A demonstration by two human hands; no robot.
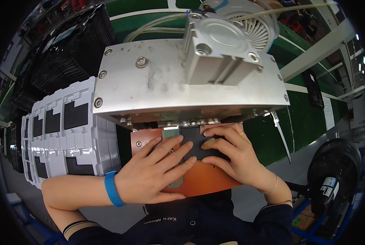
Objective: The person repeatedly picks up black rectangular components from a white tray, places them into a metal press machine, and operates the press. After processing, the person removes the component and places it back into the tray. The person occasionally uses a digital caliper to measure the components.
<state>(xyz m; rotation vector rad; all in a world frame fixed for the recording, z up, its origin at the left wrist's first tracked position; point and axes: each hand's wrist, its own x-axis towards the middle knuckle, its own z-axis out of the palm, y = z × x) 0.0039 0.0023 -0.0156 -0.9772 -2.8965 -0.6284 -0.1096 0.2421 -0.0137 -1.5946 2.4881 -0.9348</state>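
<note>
A black flat piece (190, 136) lies on the fixture beneath the front edge of a silver metal press (170, 96). My left hand (151, 175) is open, its fingers spread across the left part of the fixture with some fingertips touching the piece's left edge. From the right, my right hand (235, 153) has its fingers curled over the piece, thumb at the near edge; what lies under the palm is hidden. Two of its fingertips look yellowish, as if covered. An orange board (209, 181) sits under both hands, nearest me. A pinkish-red block (143, 139) shows beyond the left fingers.
White trays (60, 136) holding black L-shaped pieces are stacked at the left, with black crates (68, 53) behind. A silver cylinder block (223, 49) tops the press. A white fan (258, 32) stands behind it; a black fan (333, 175) is at the right. Green mat (268, 141) covers the table.
</note>
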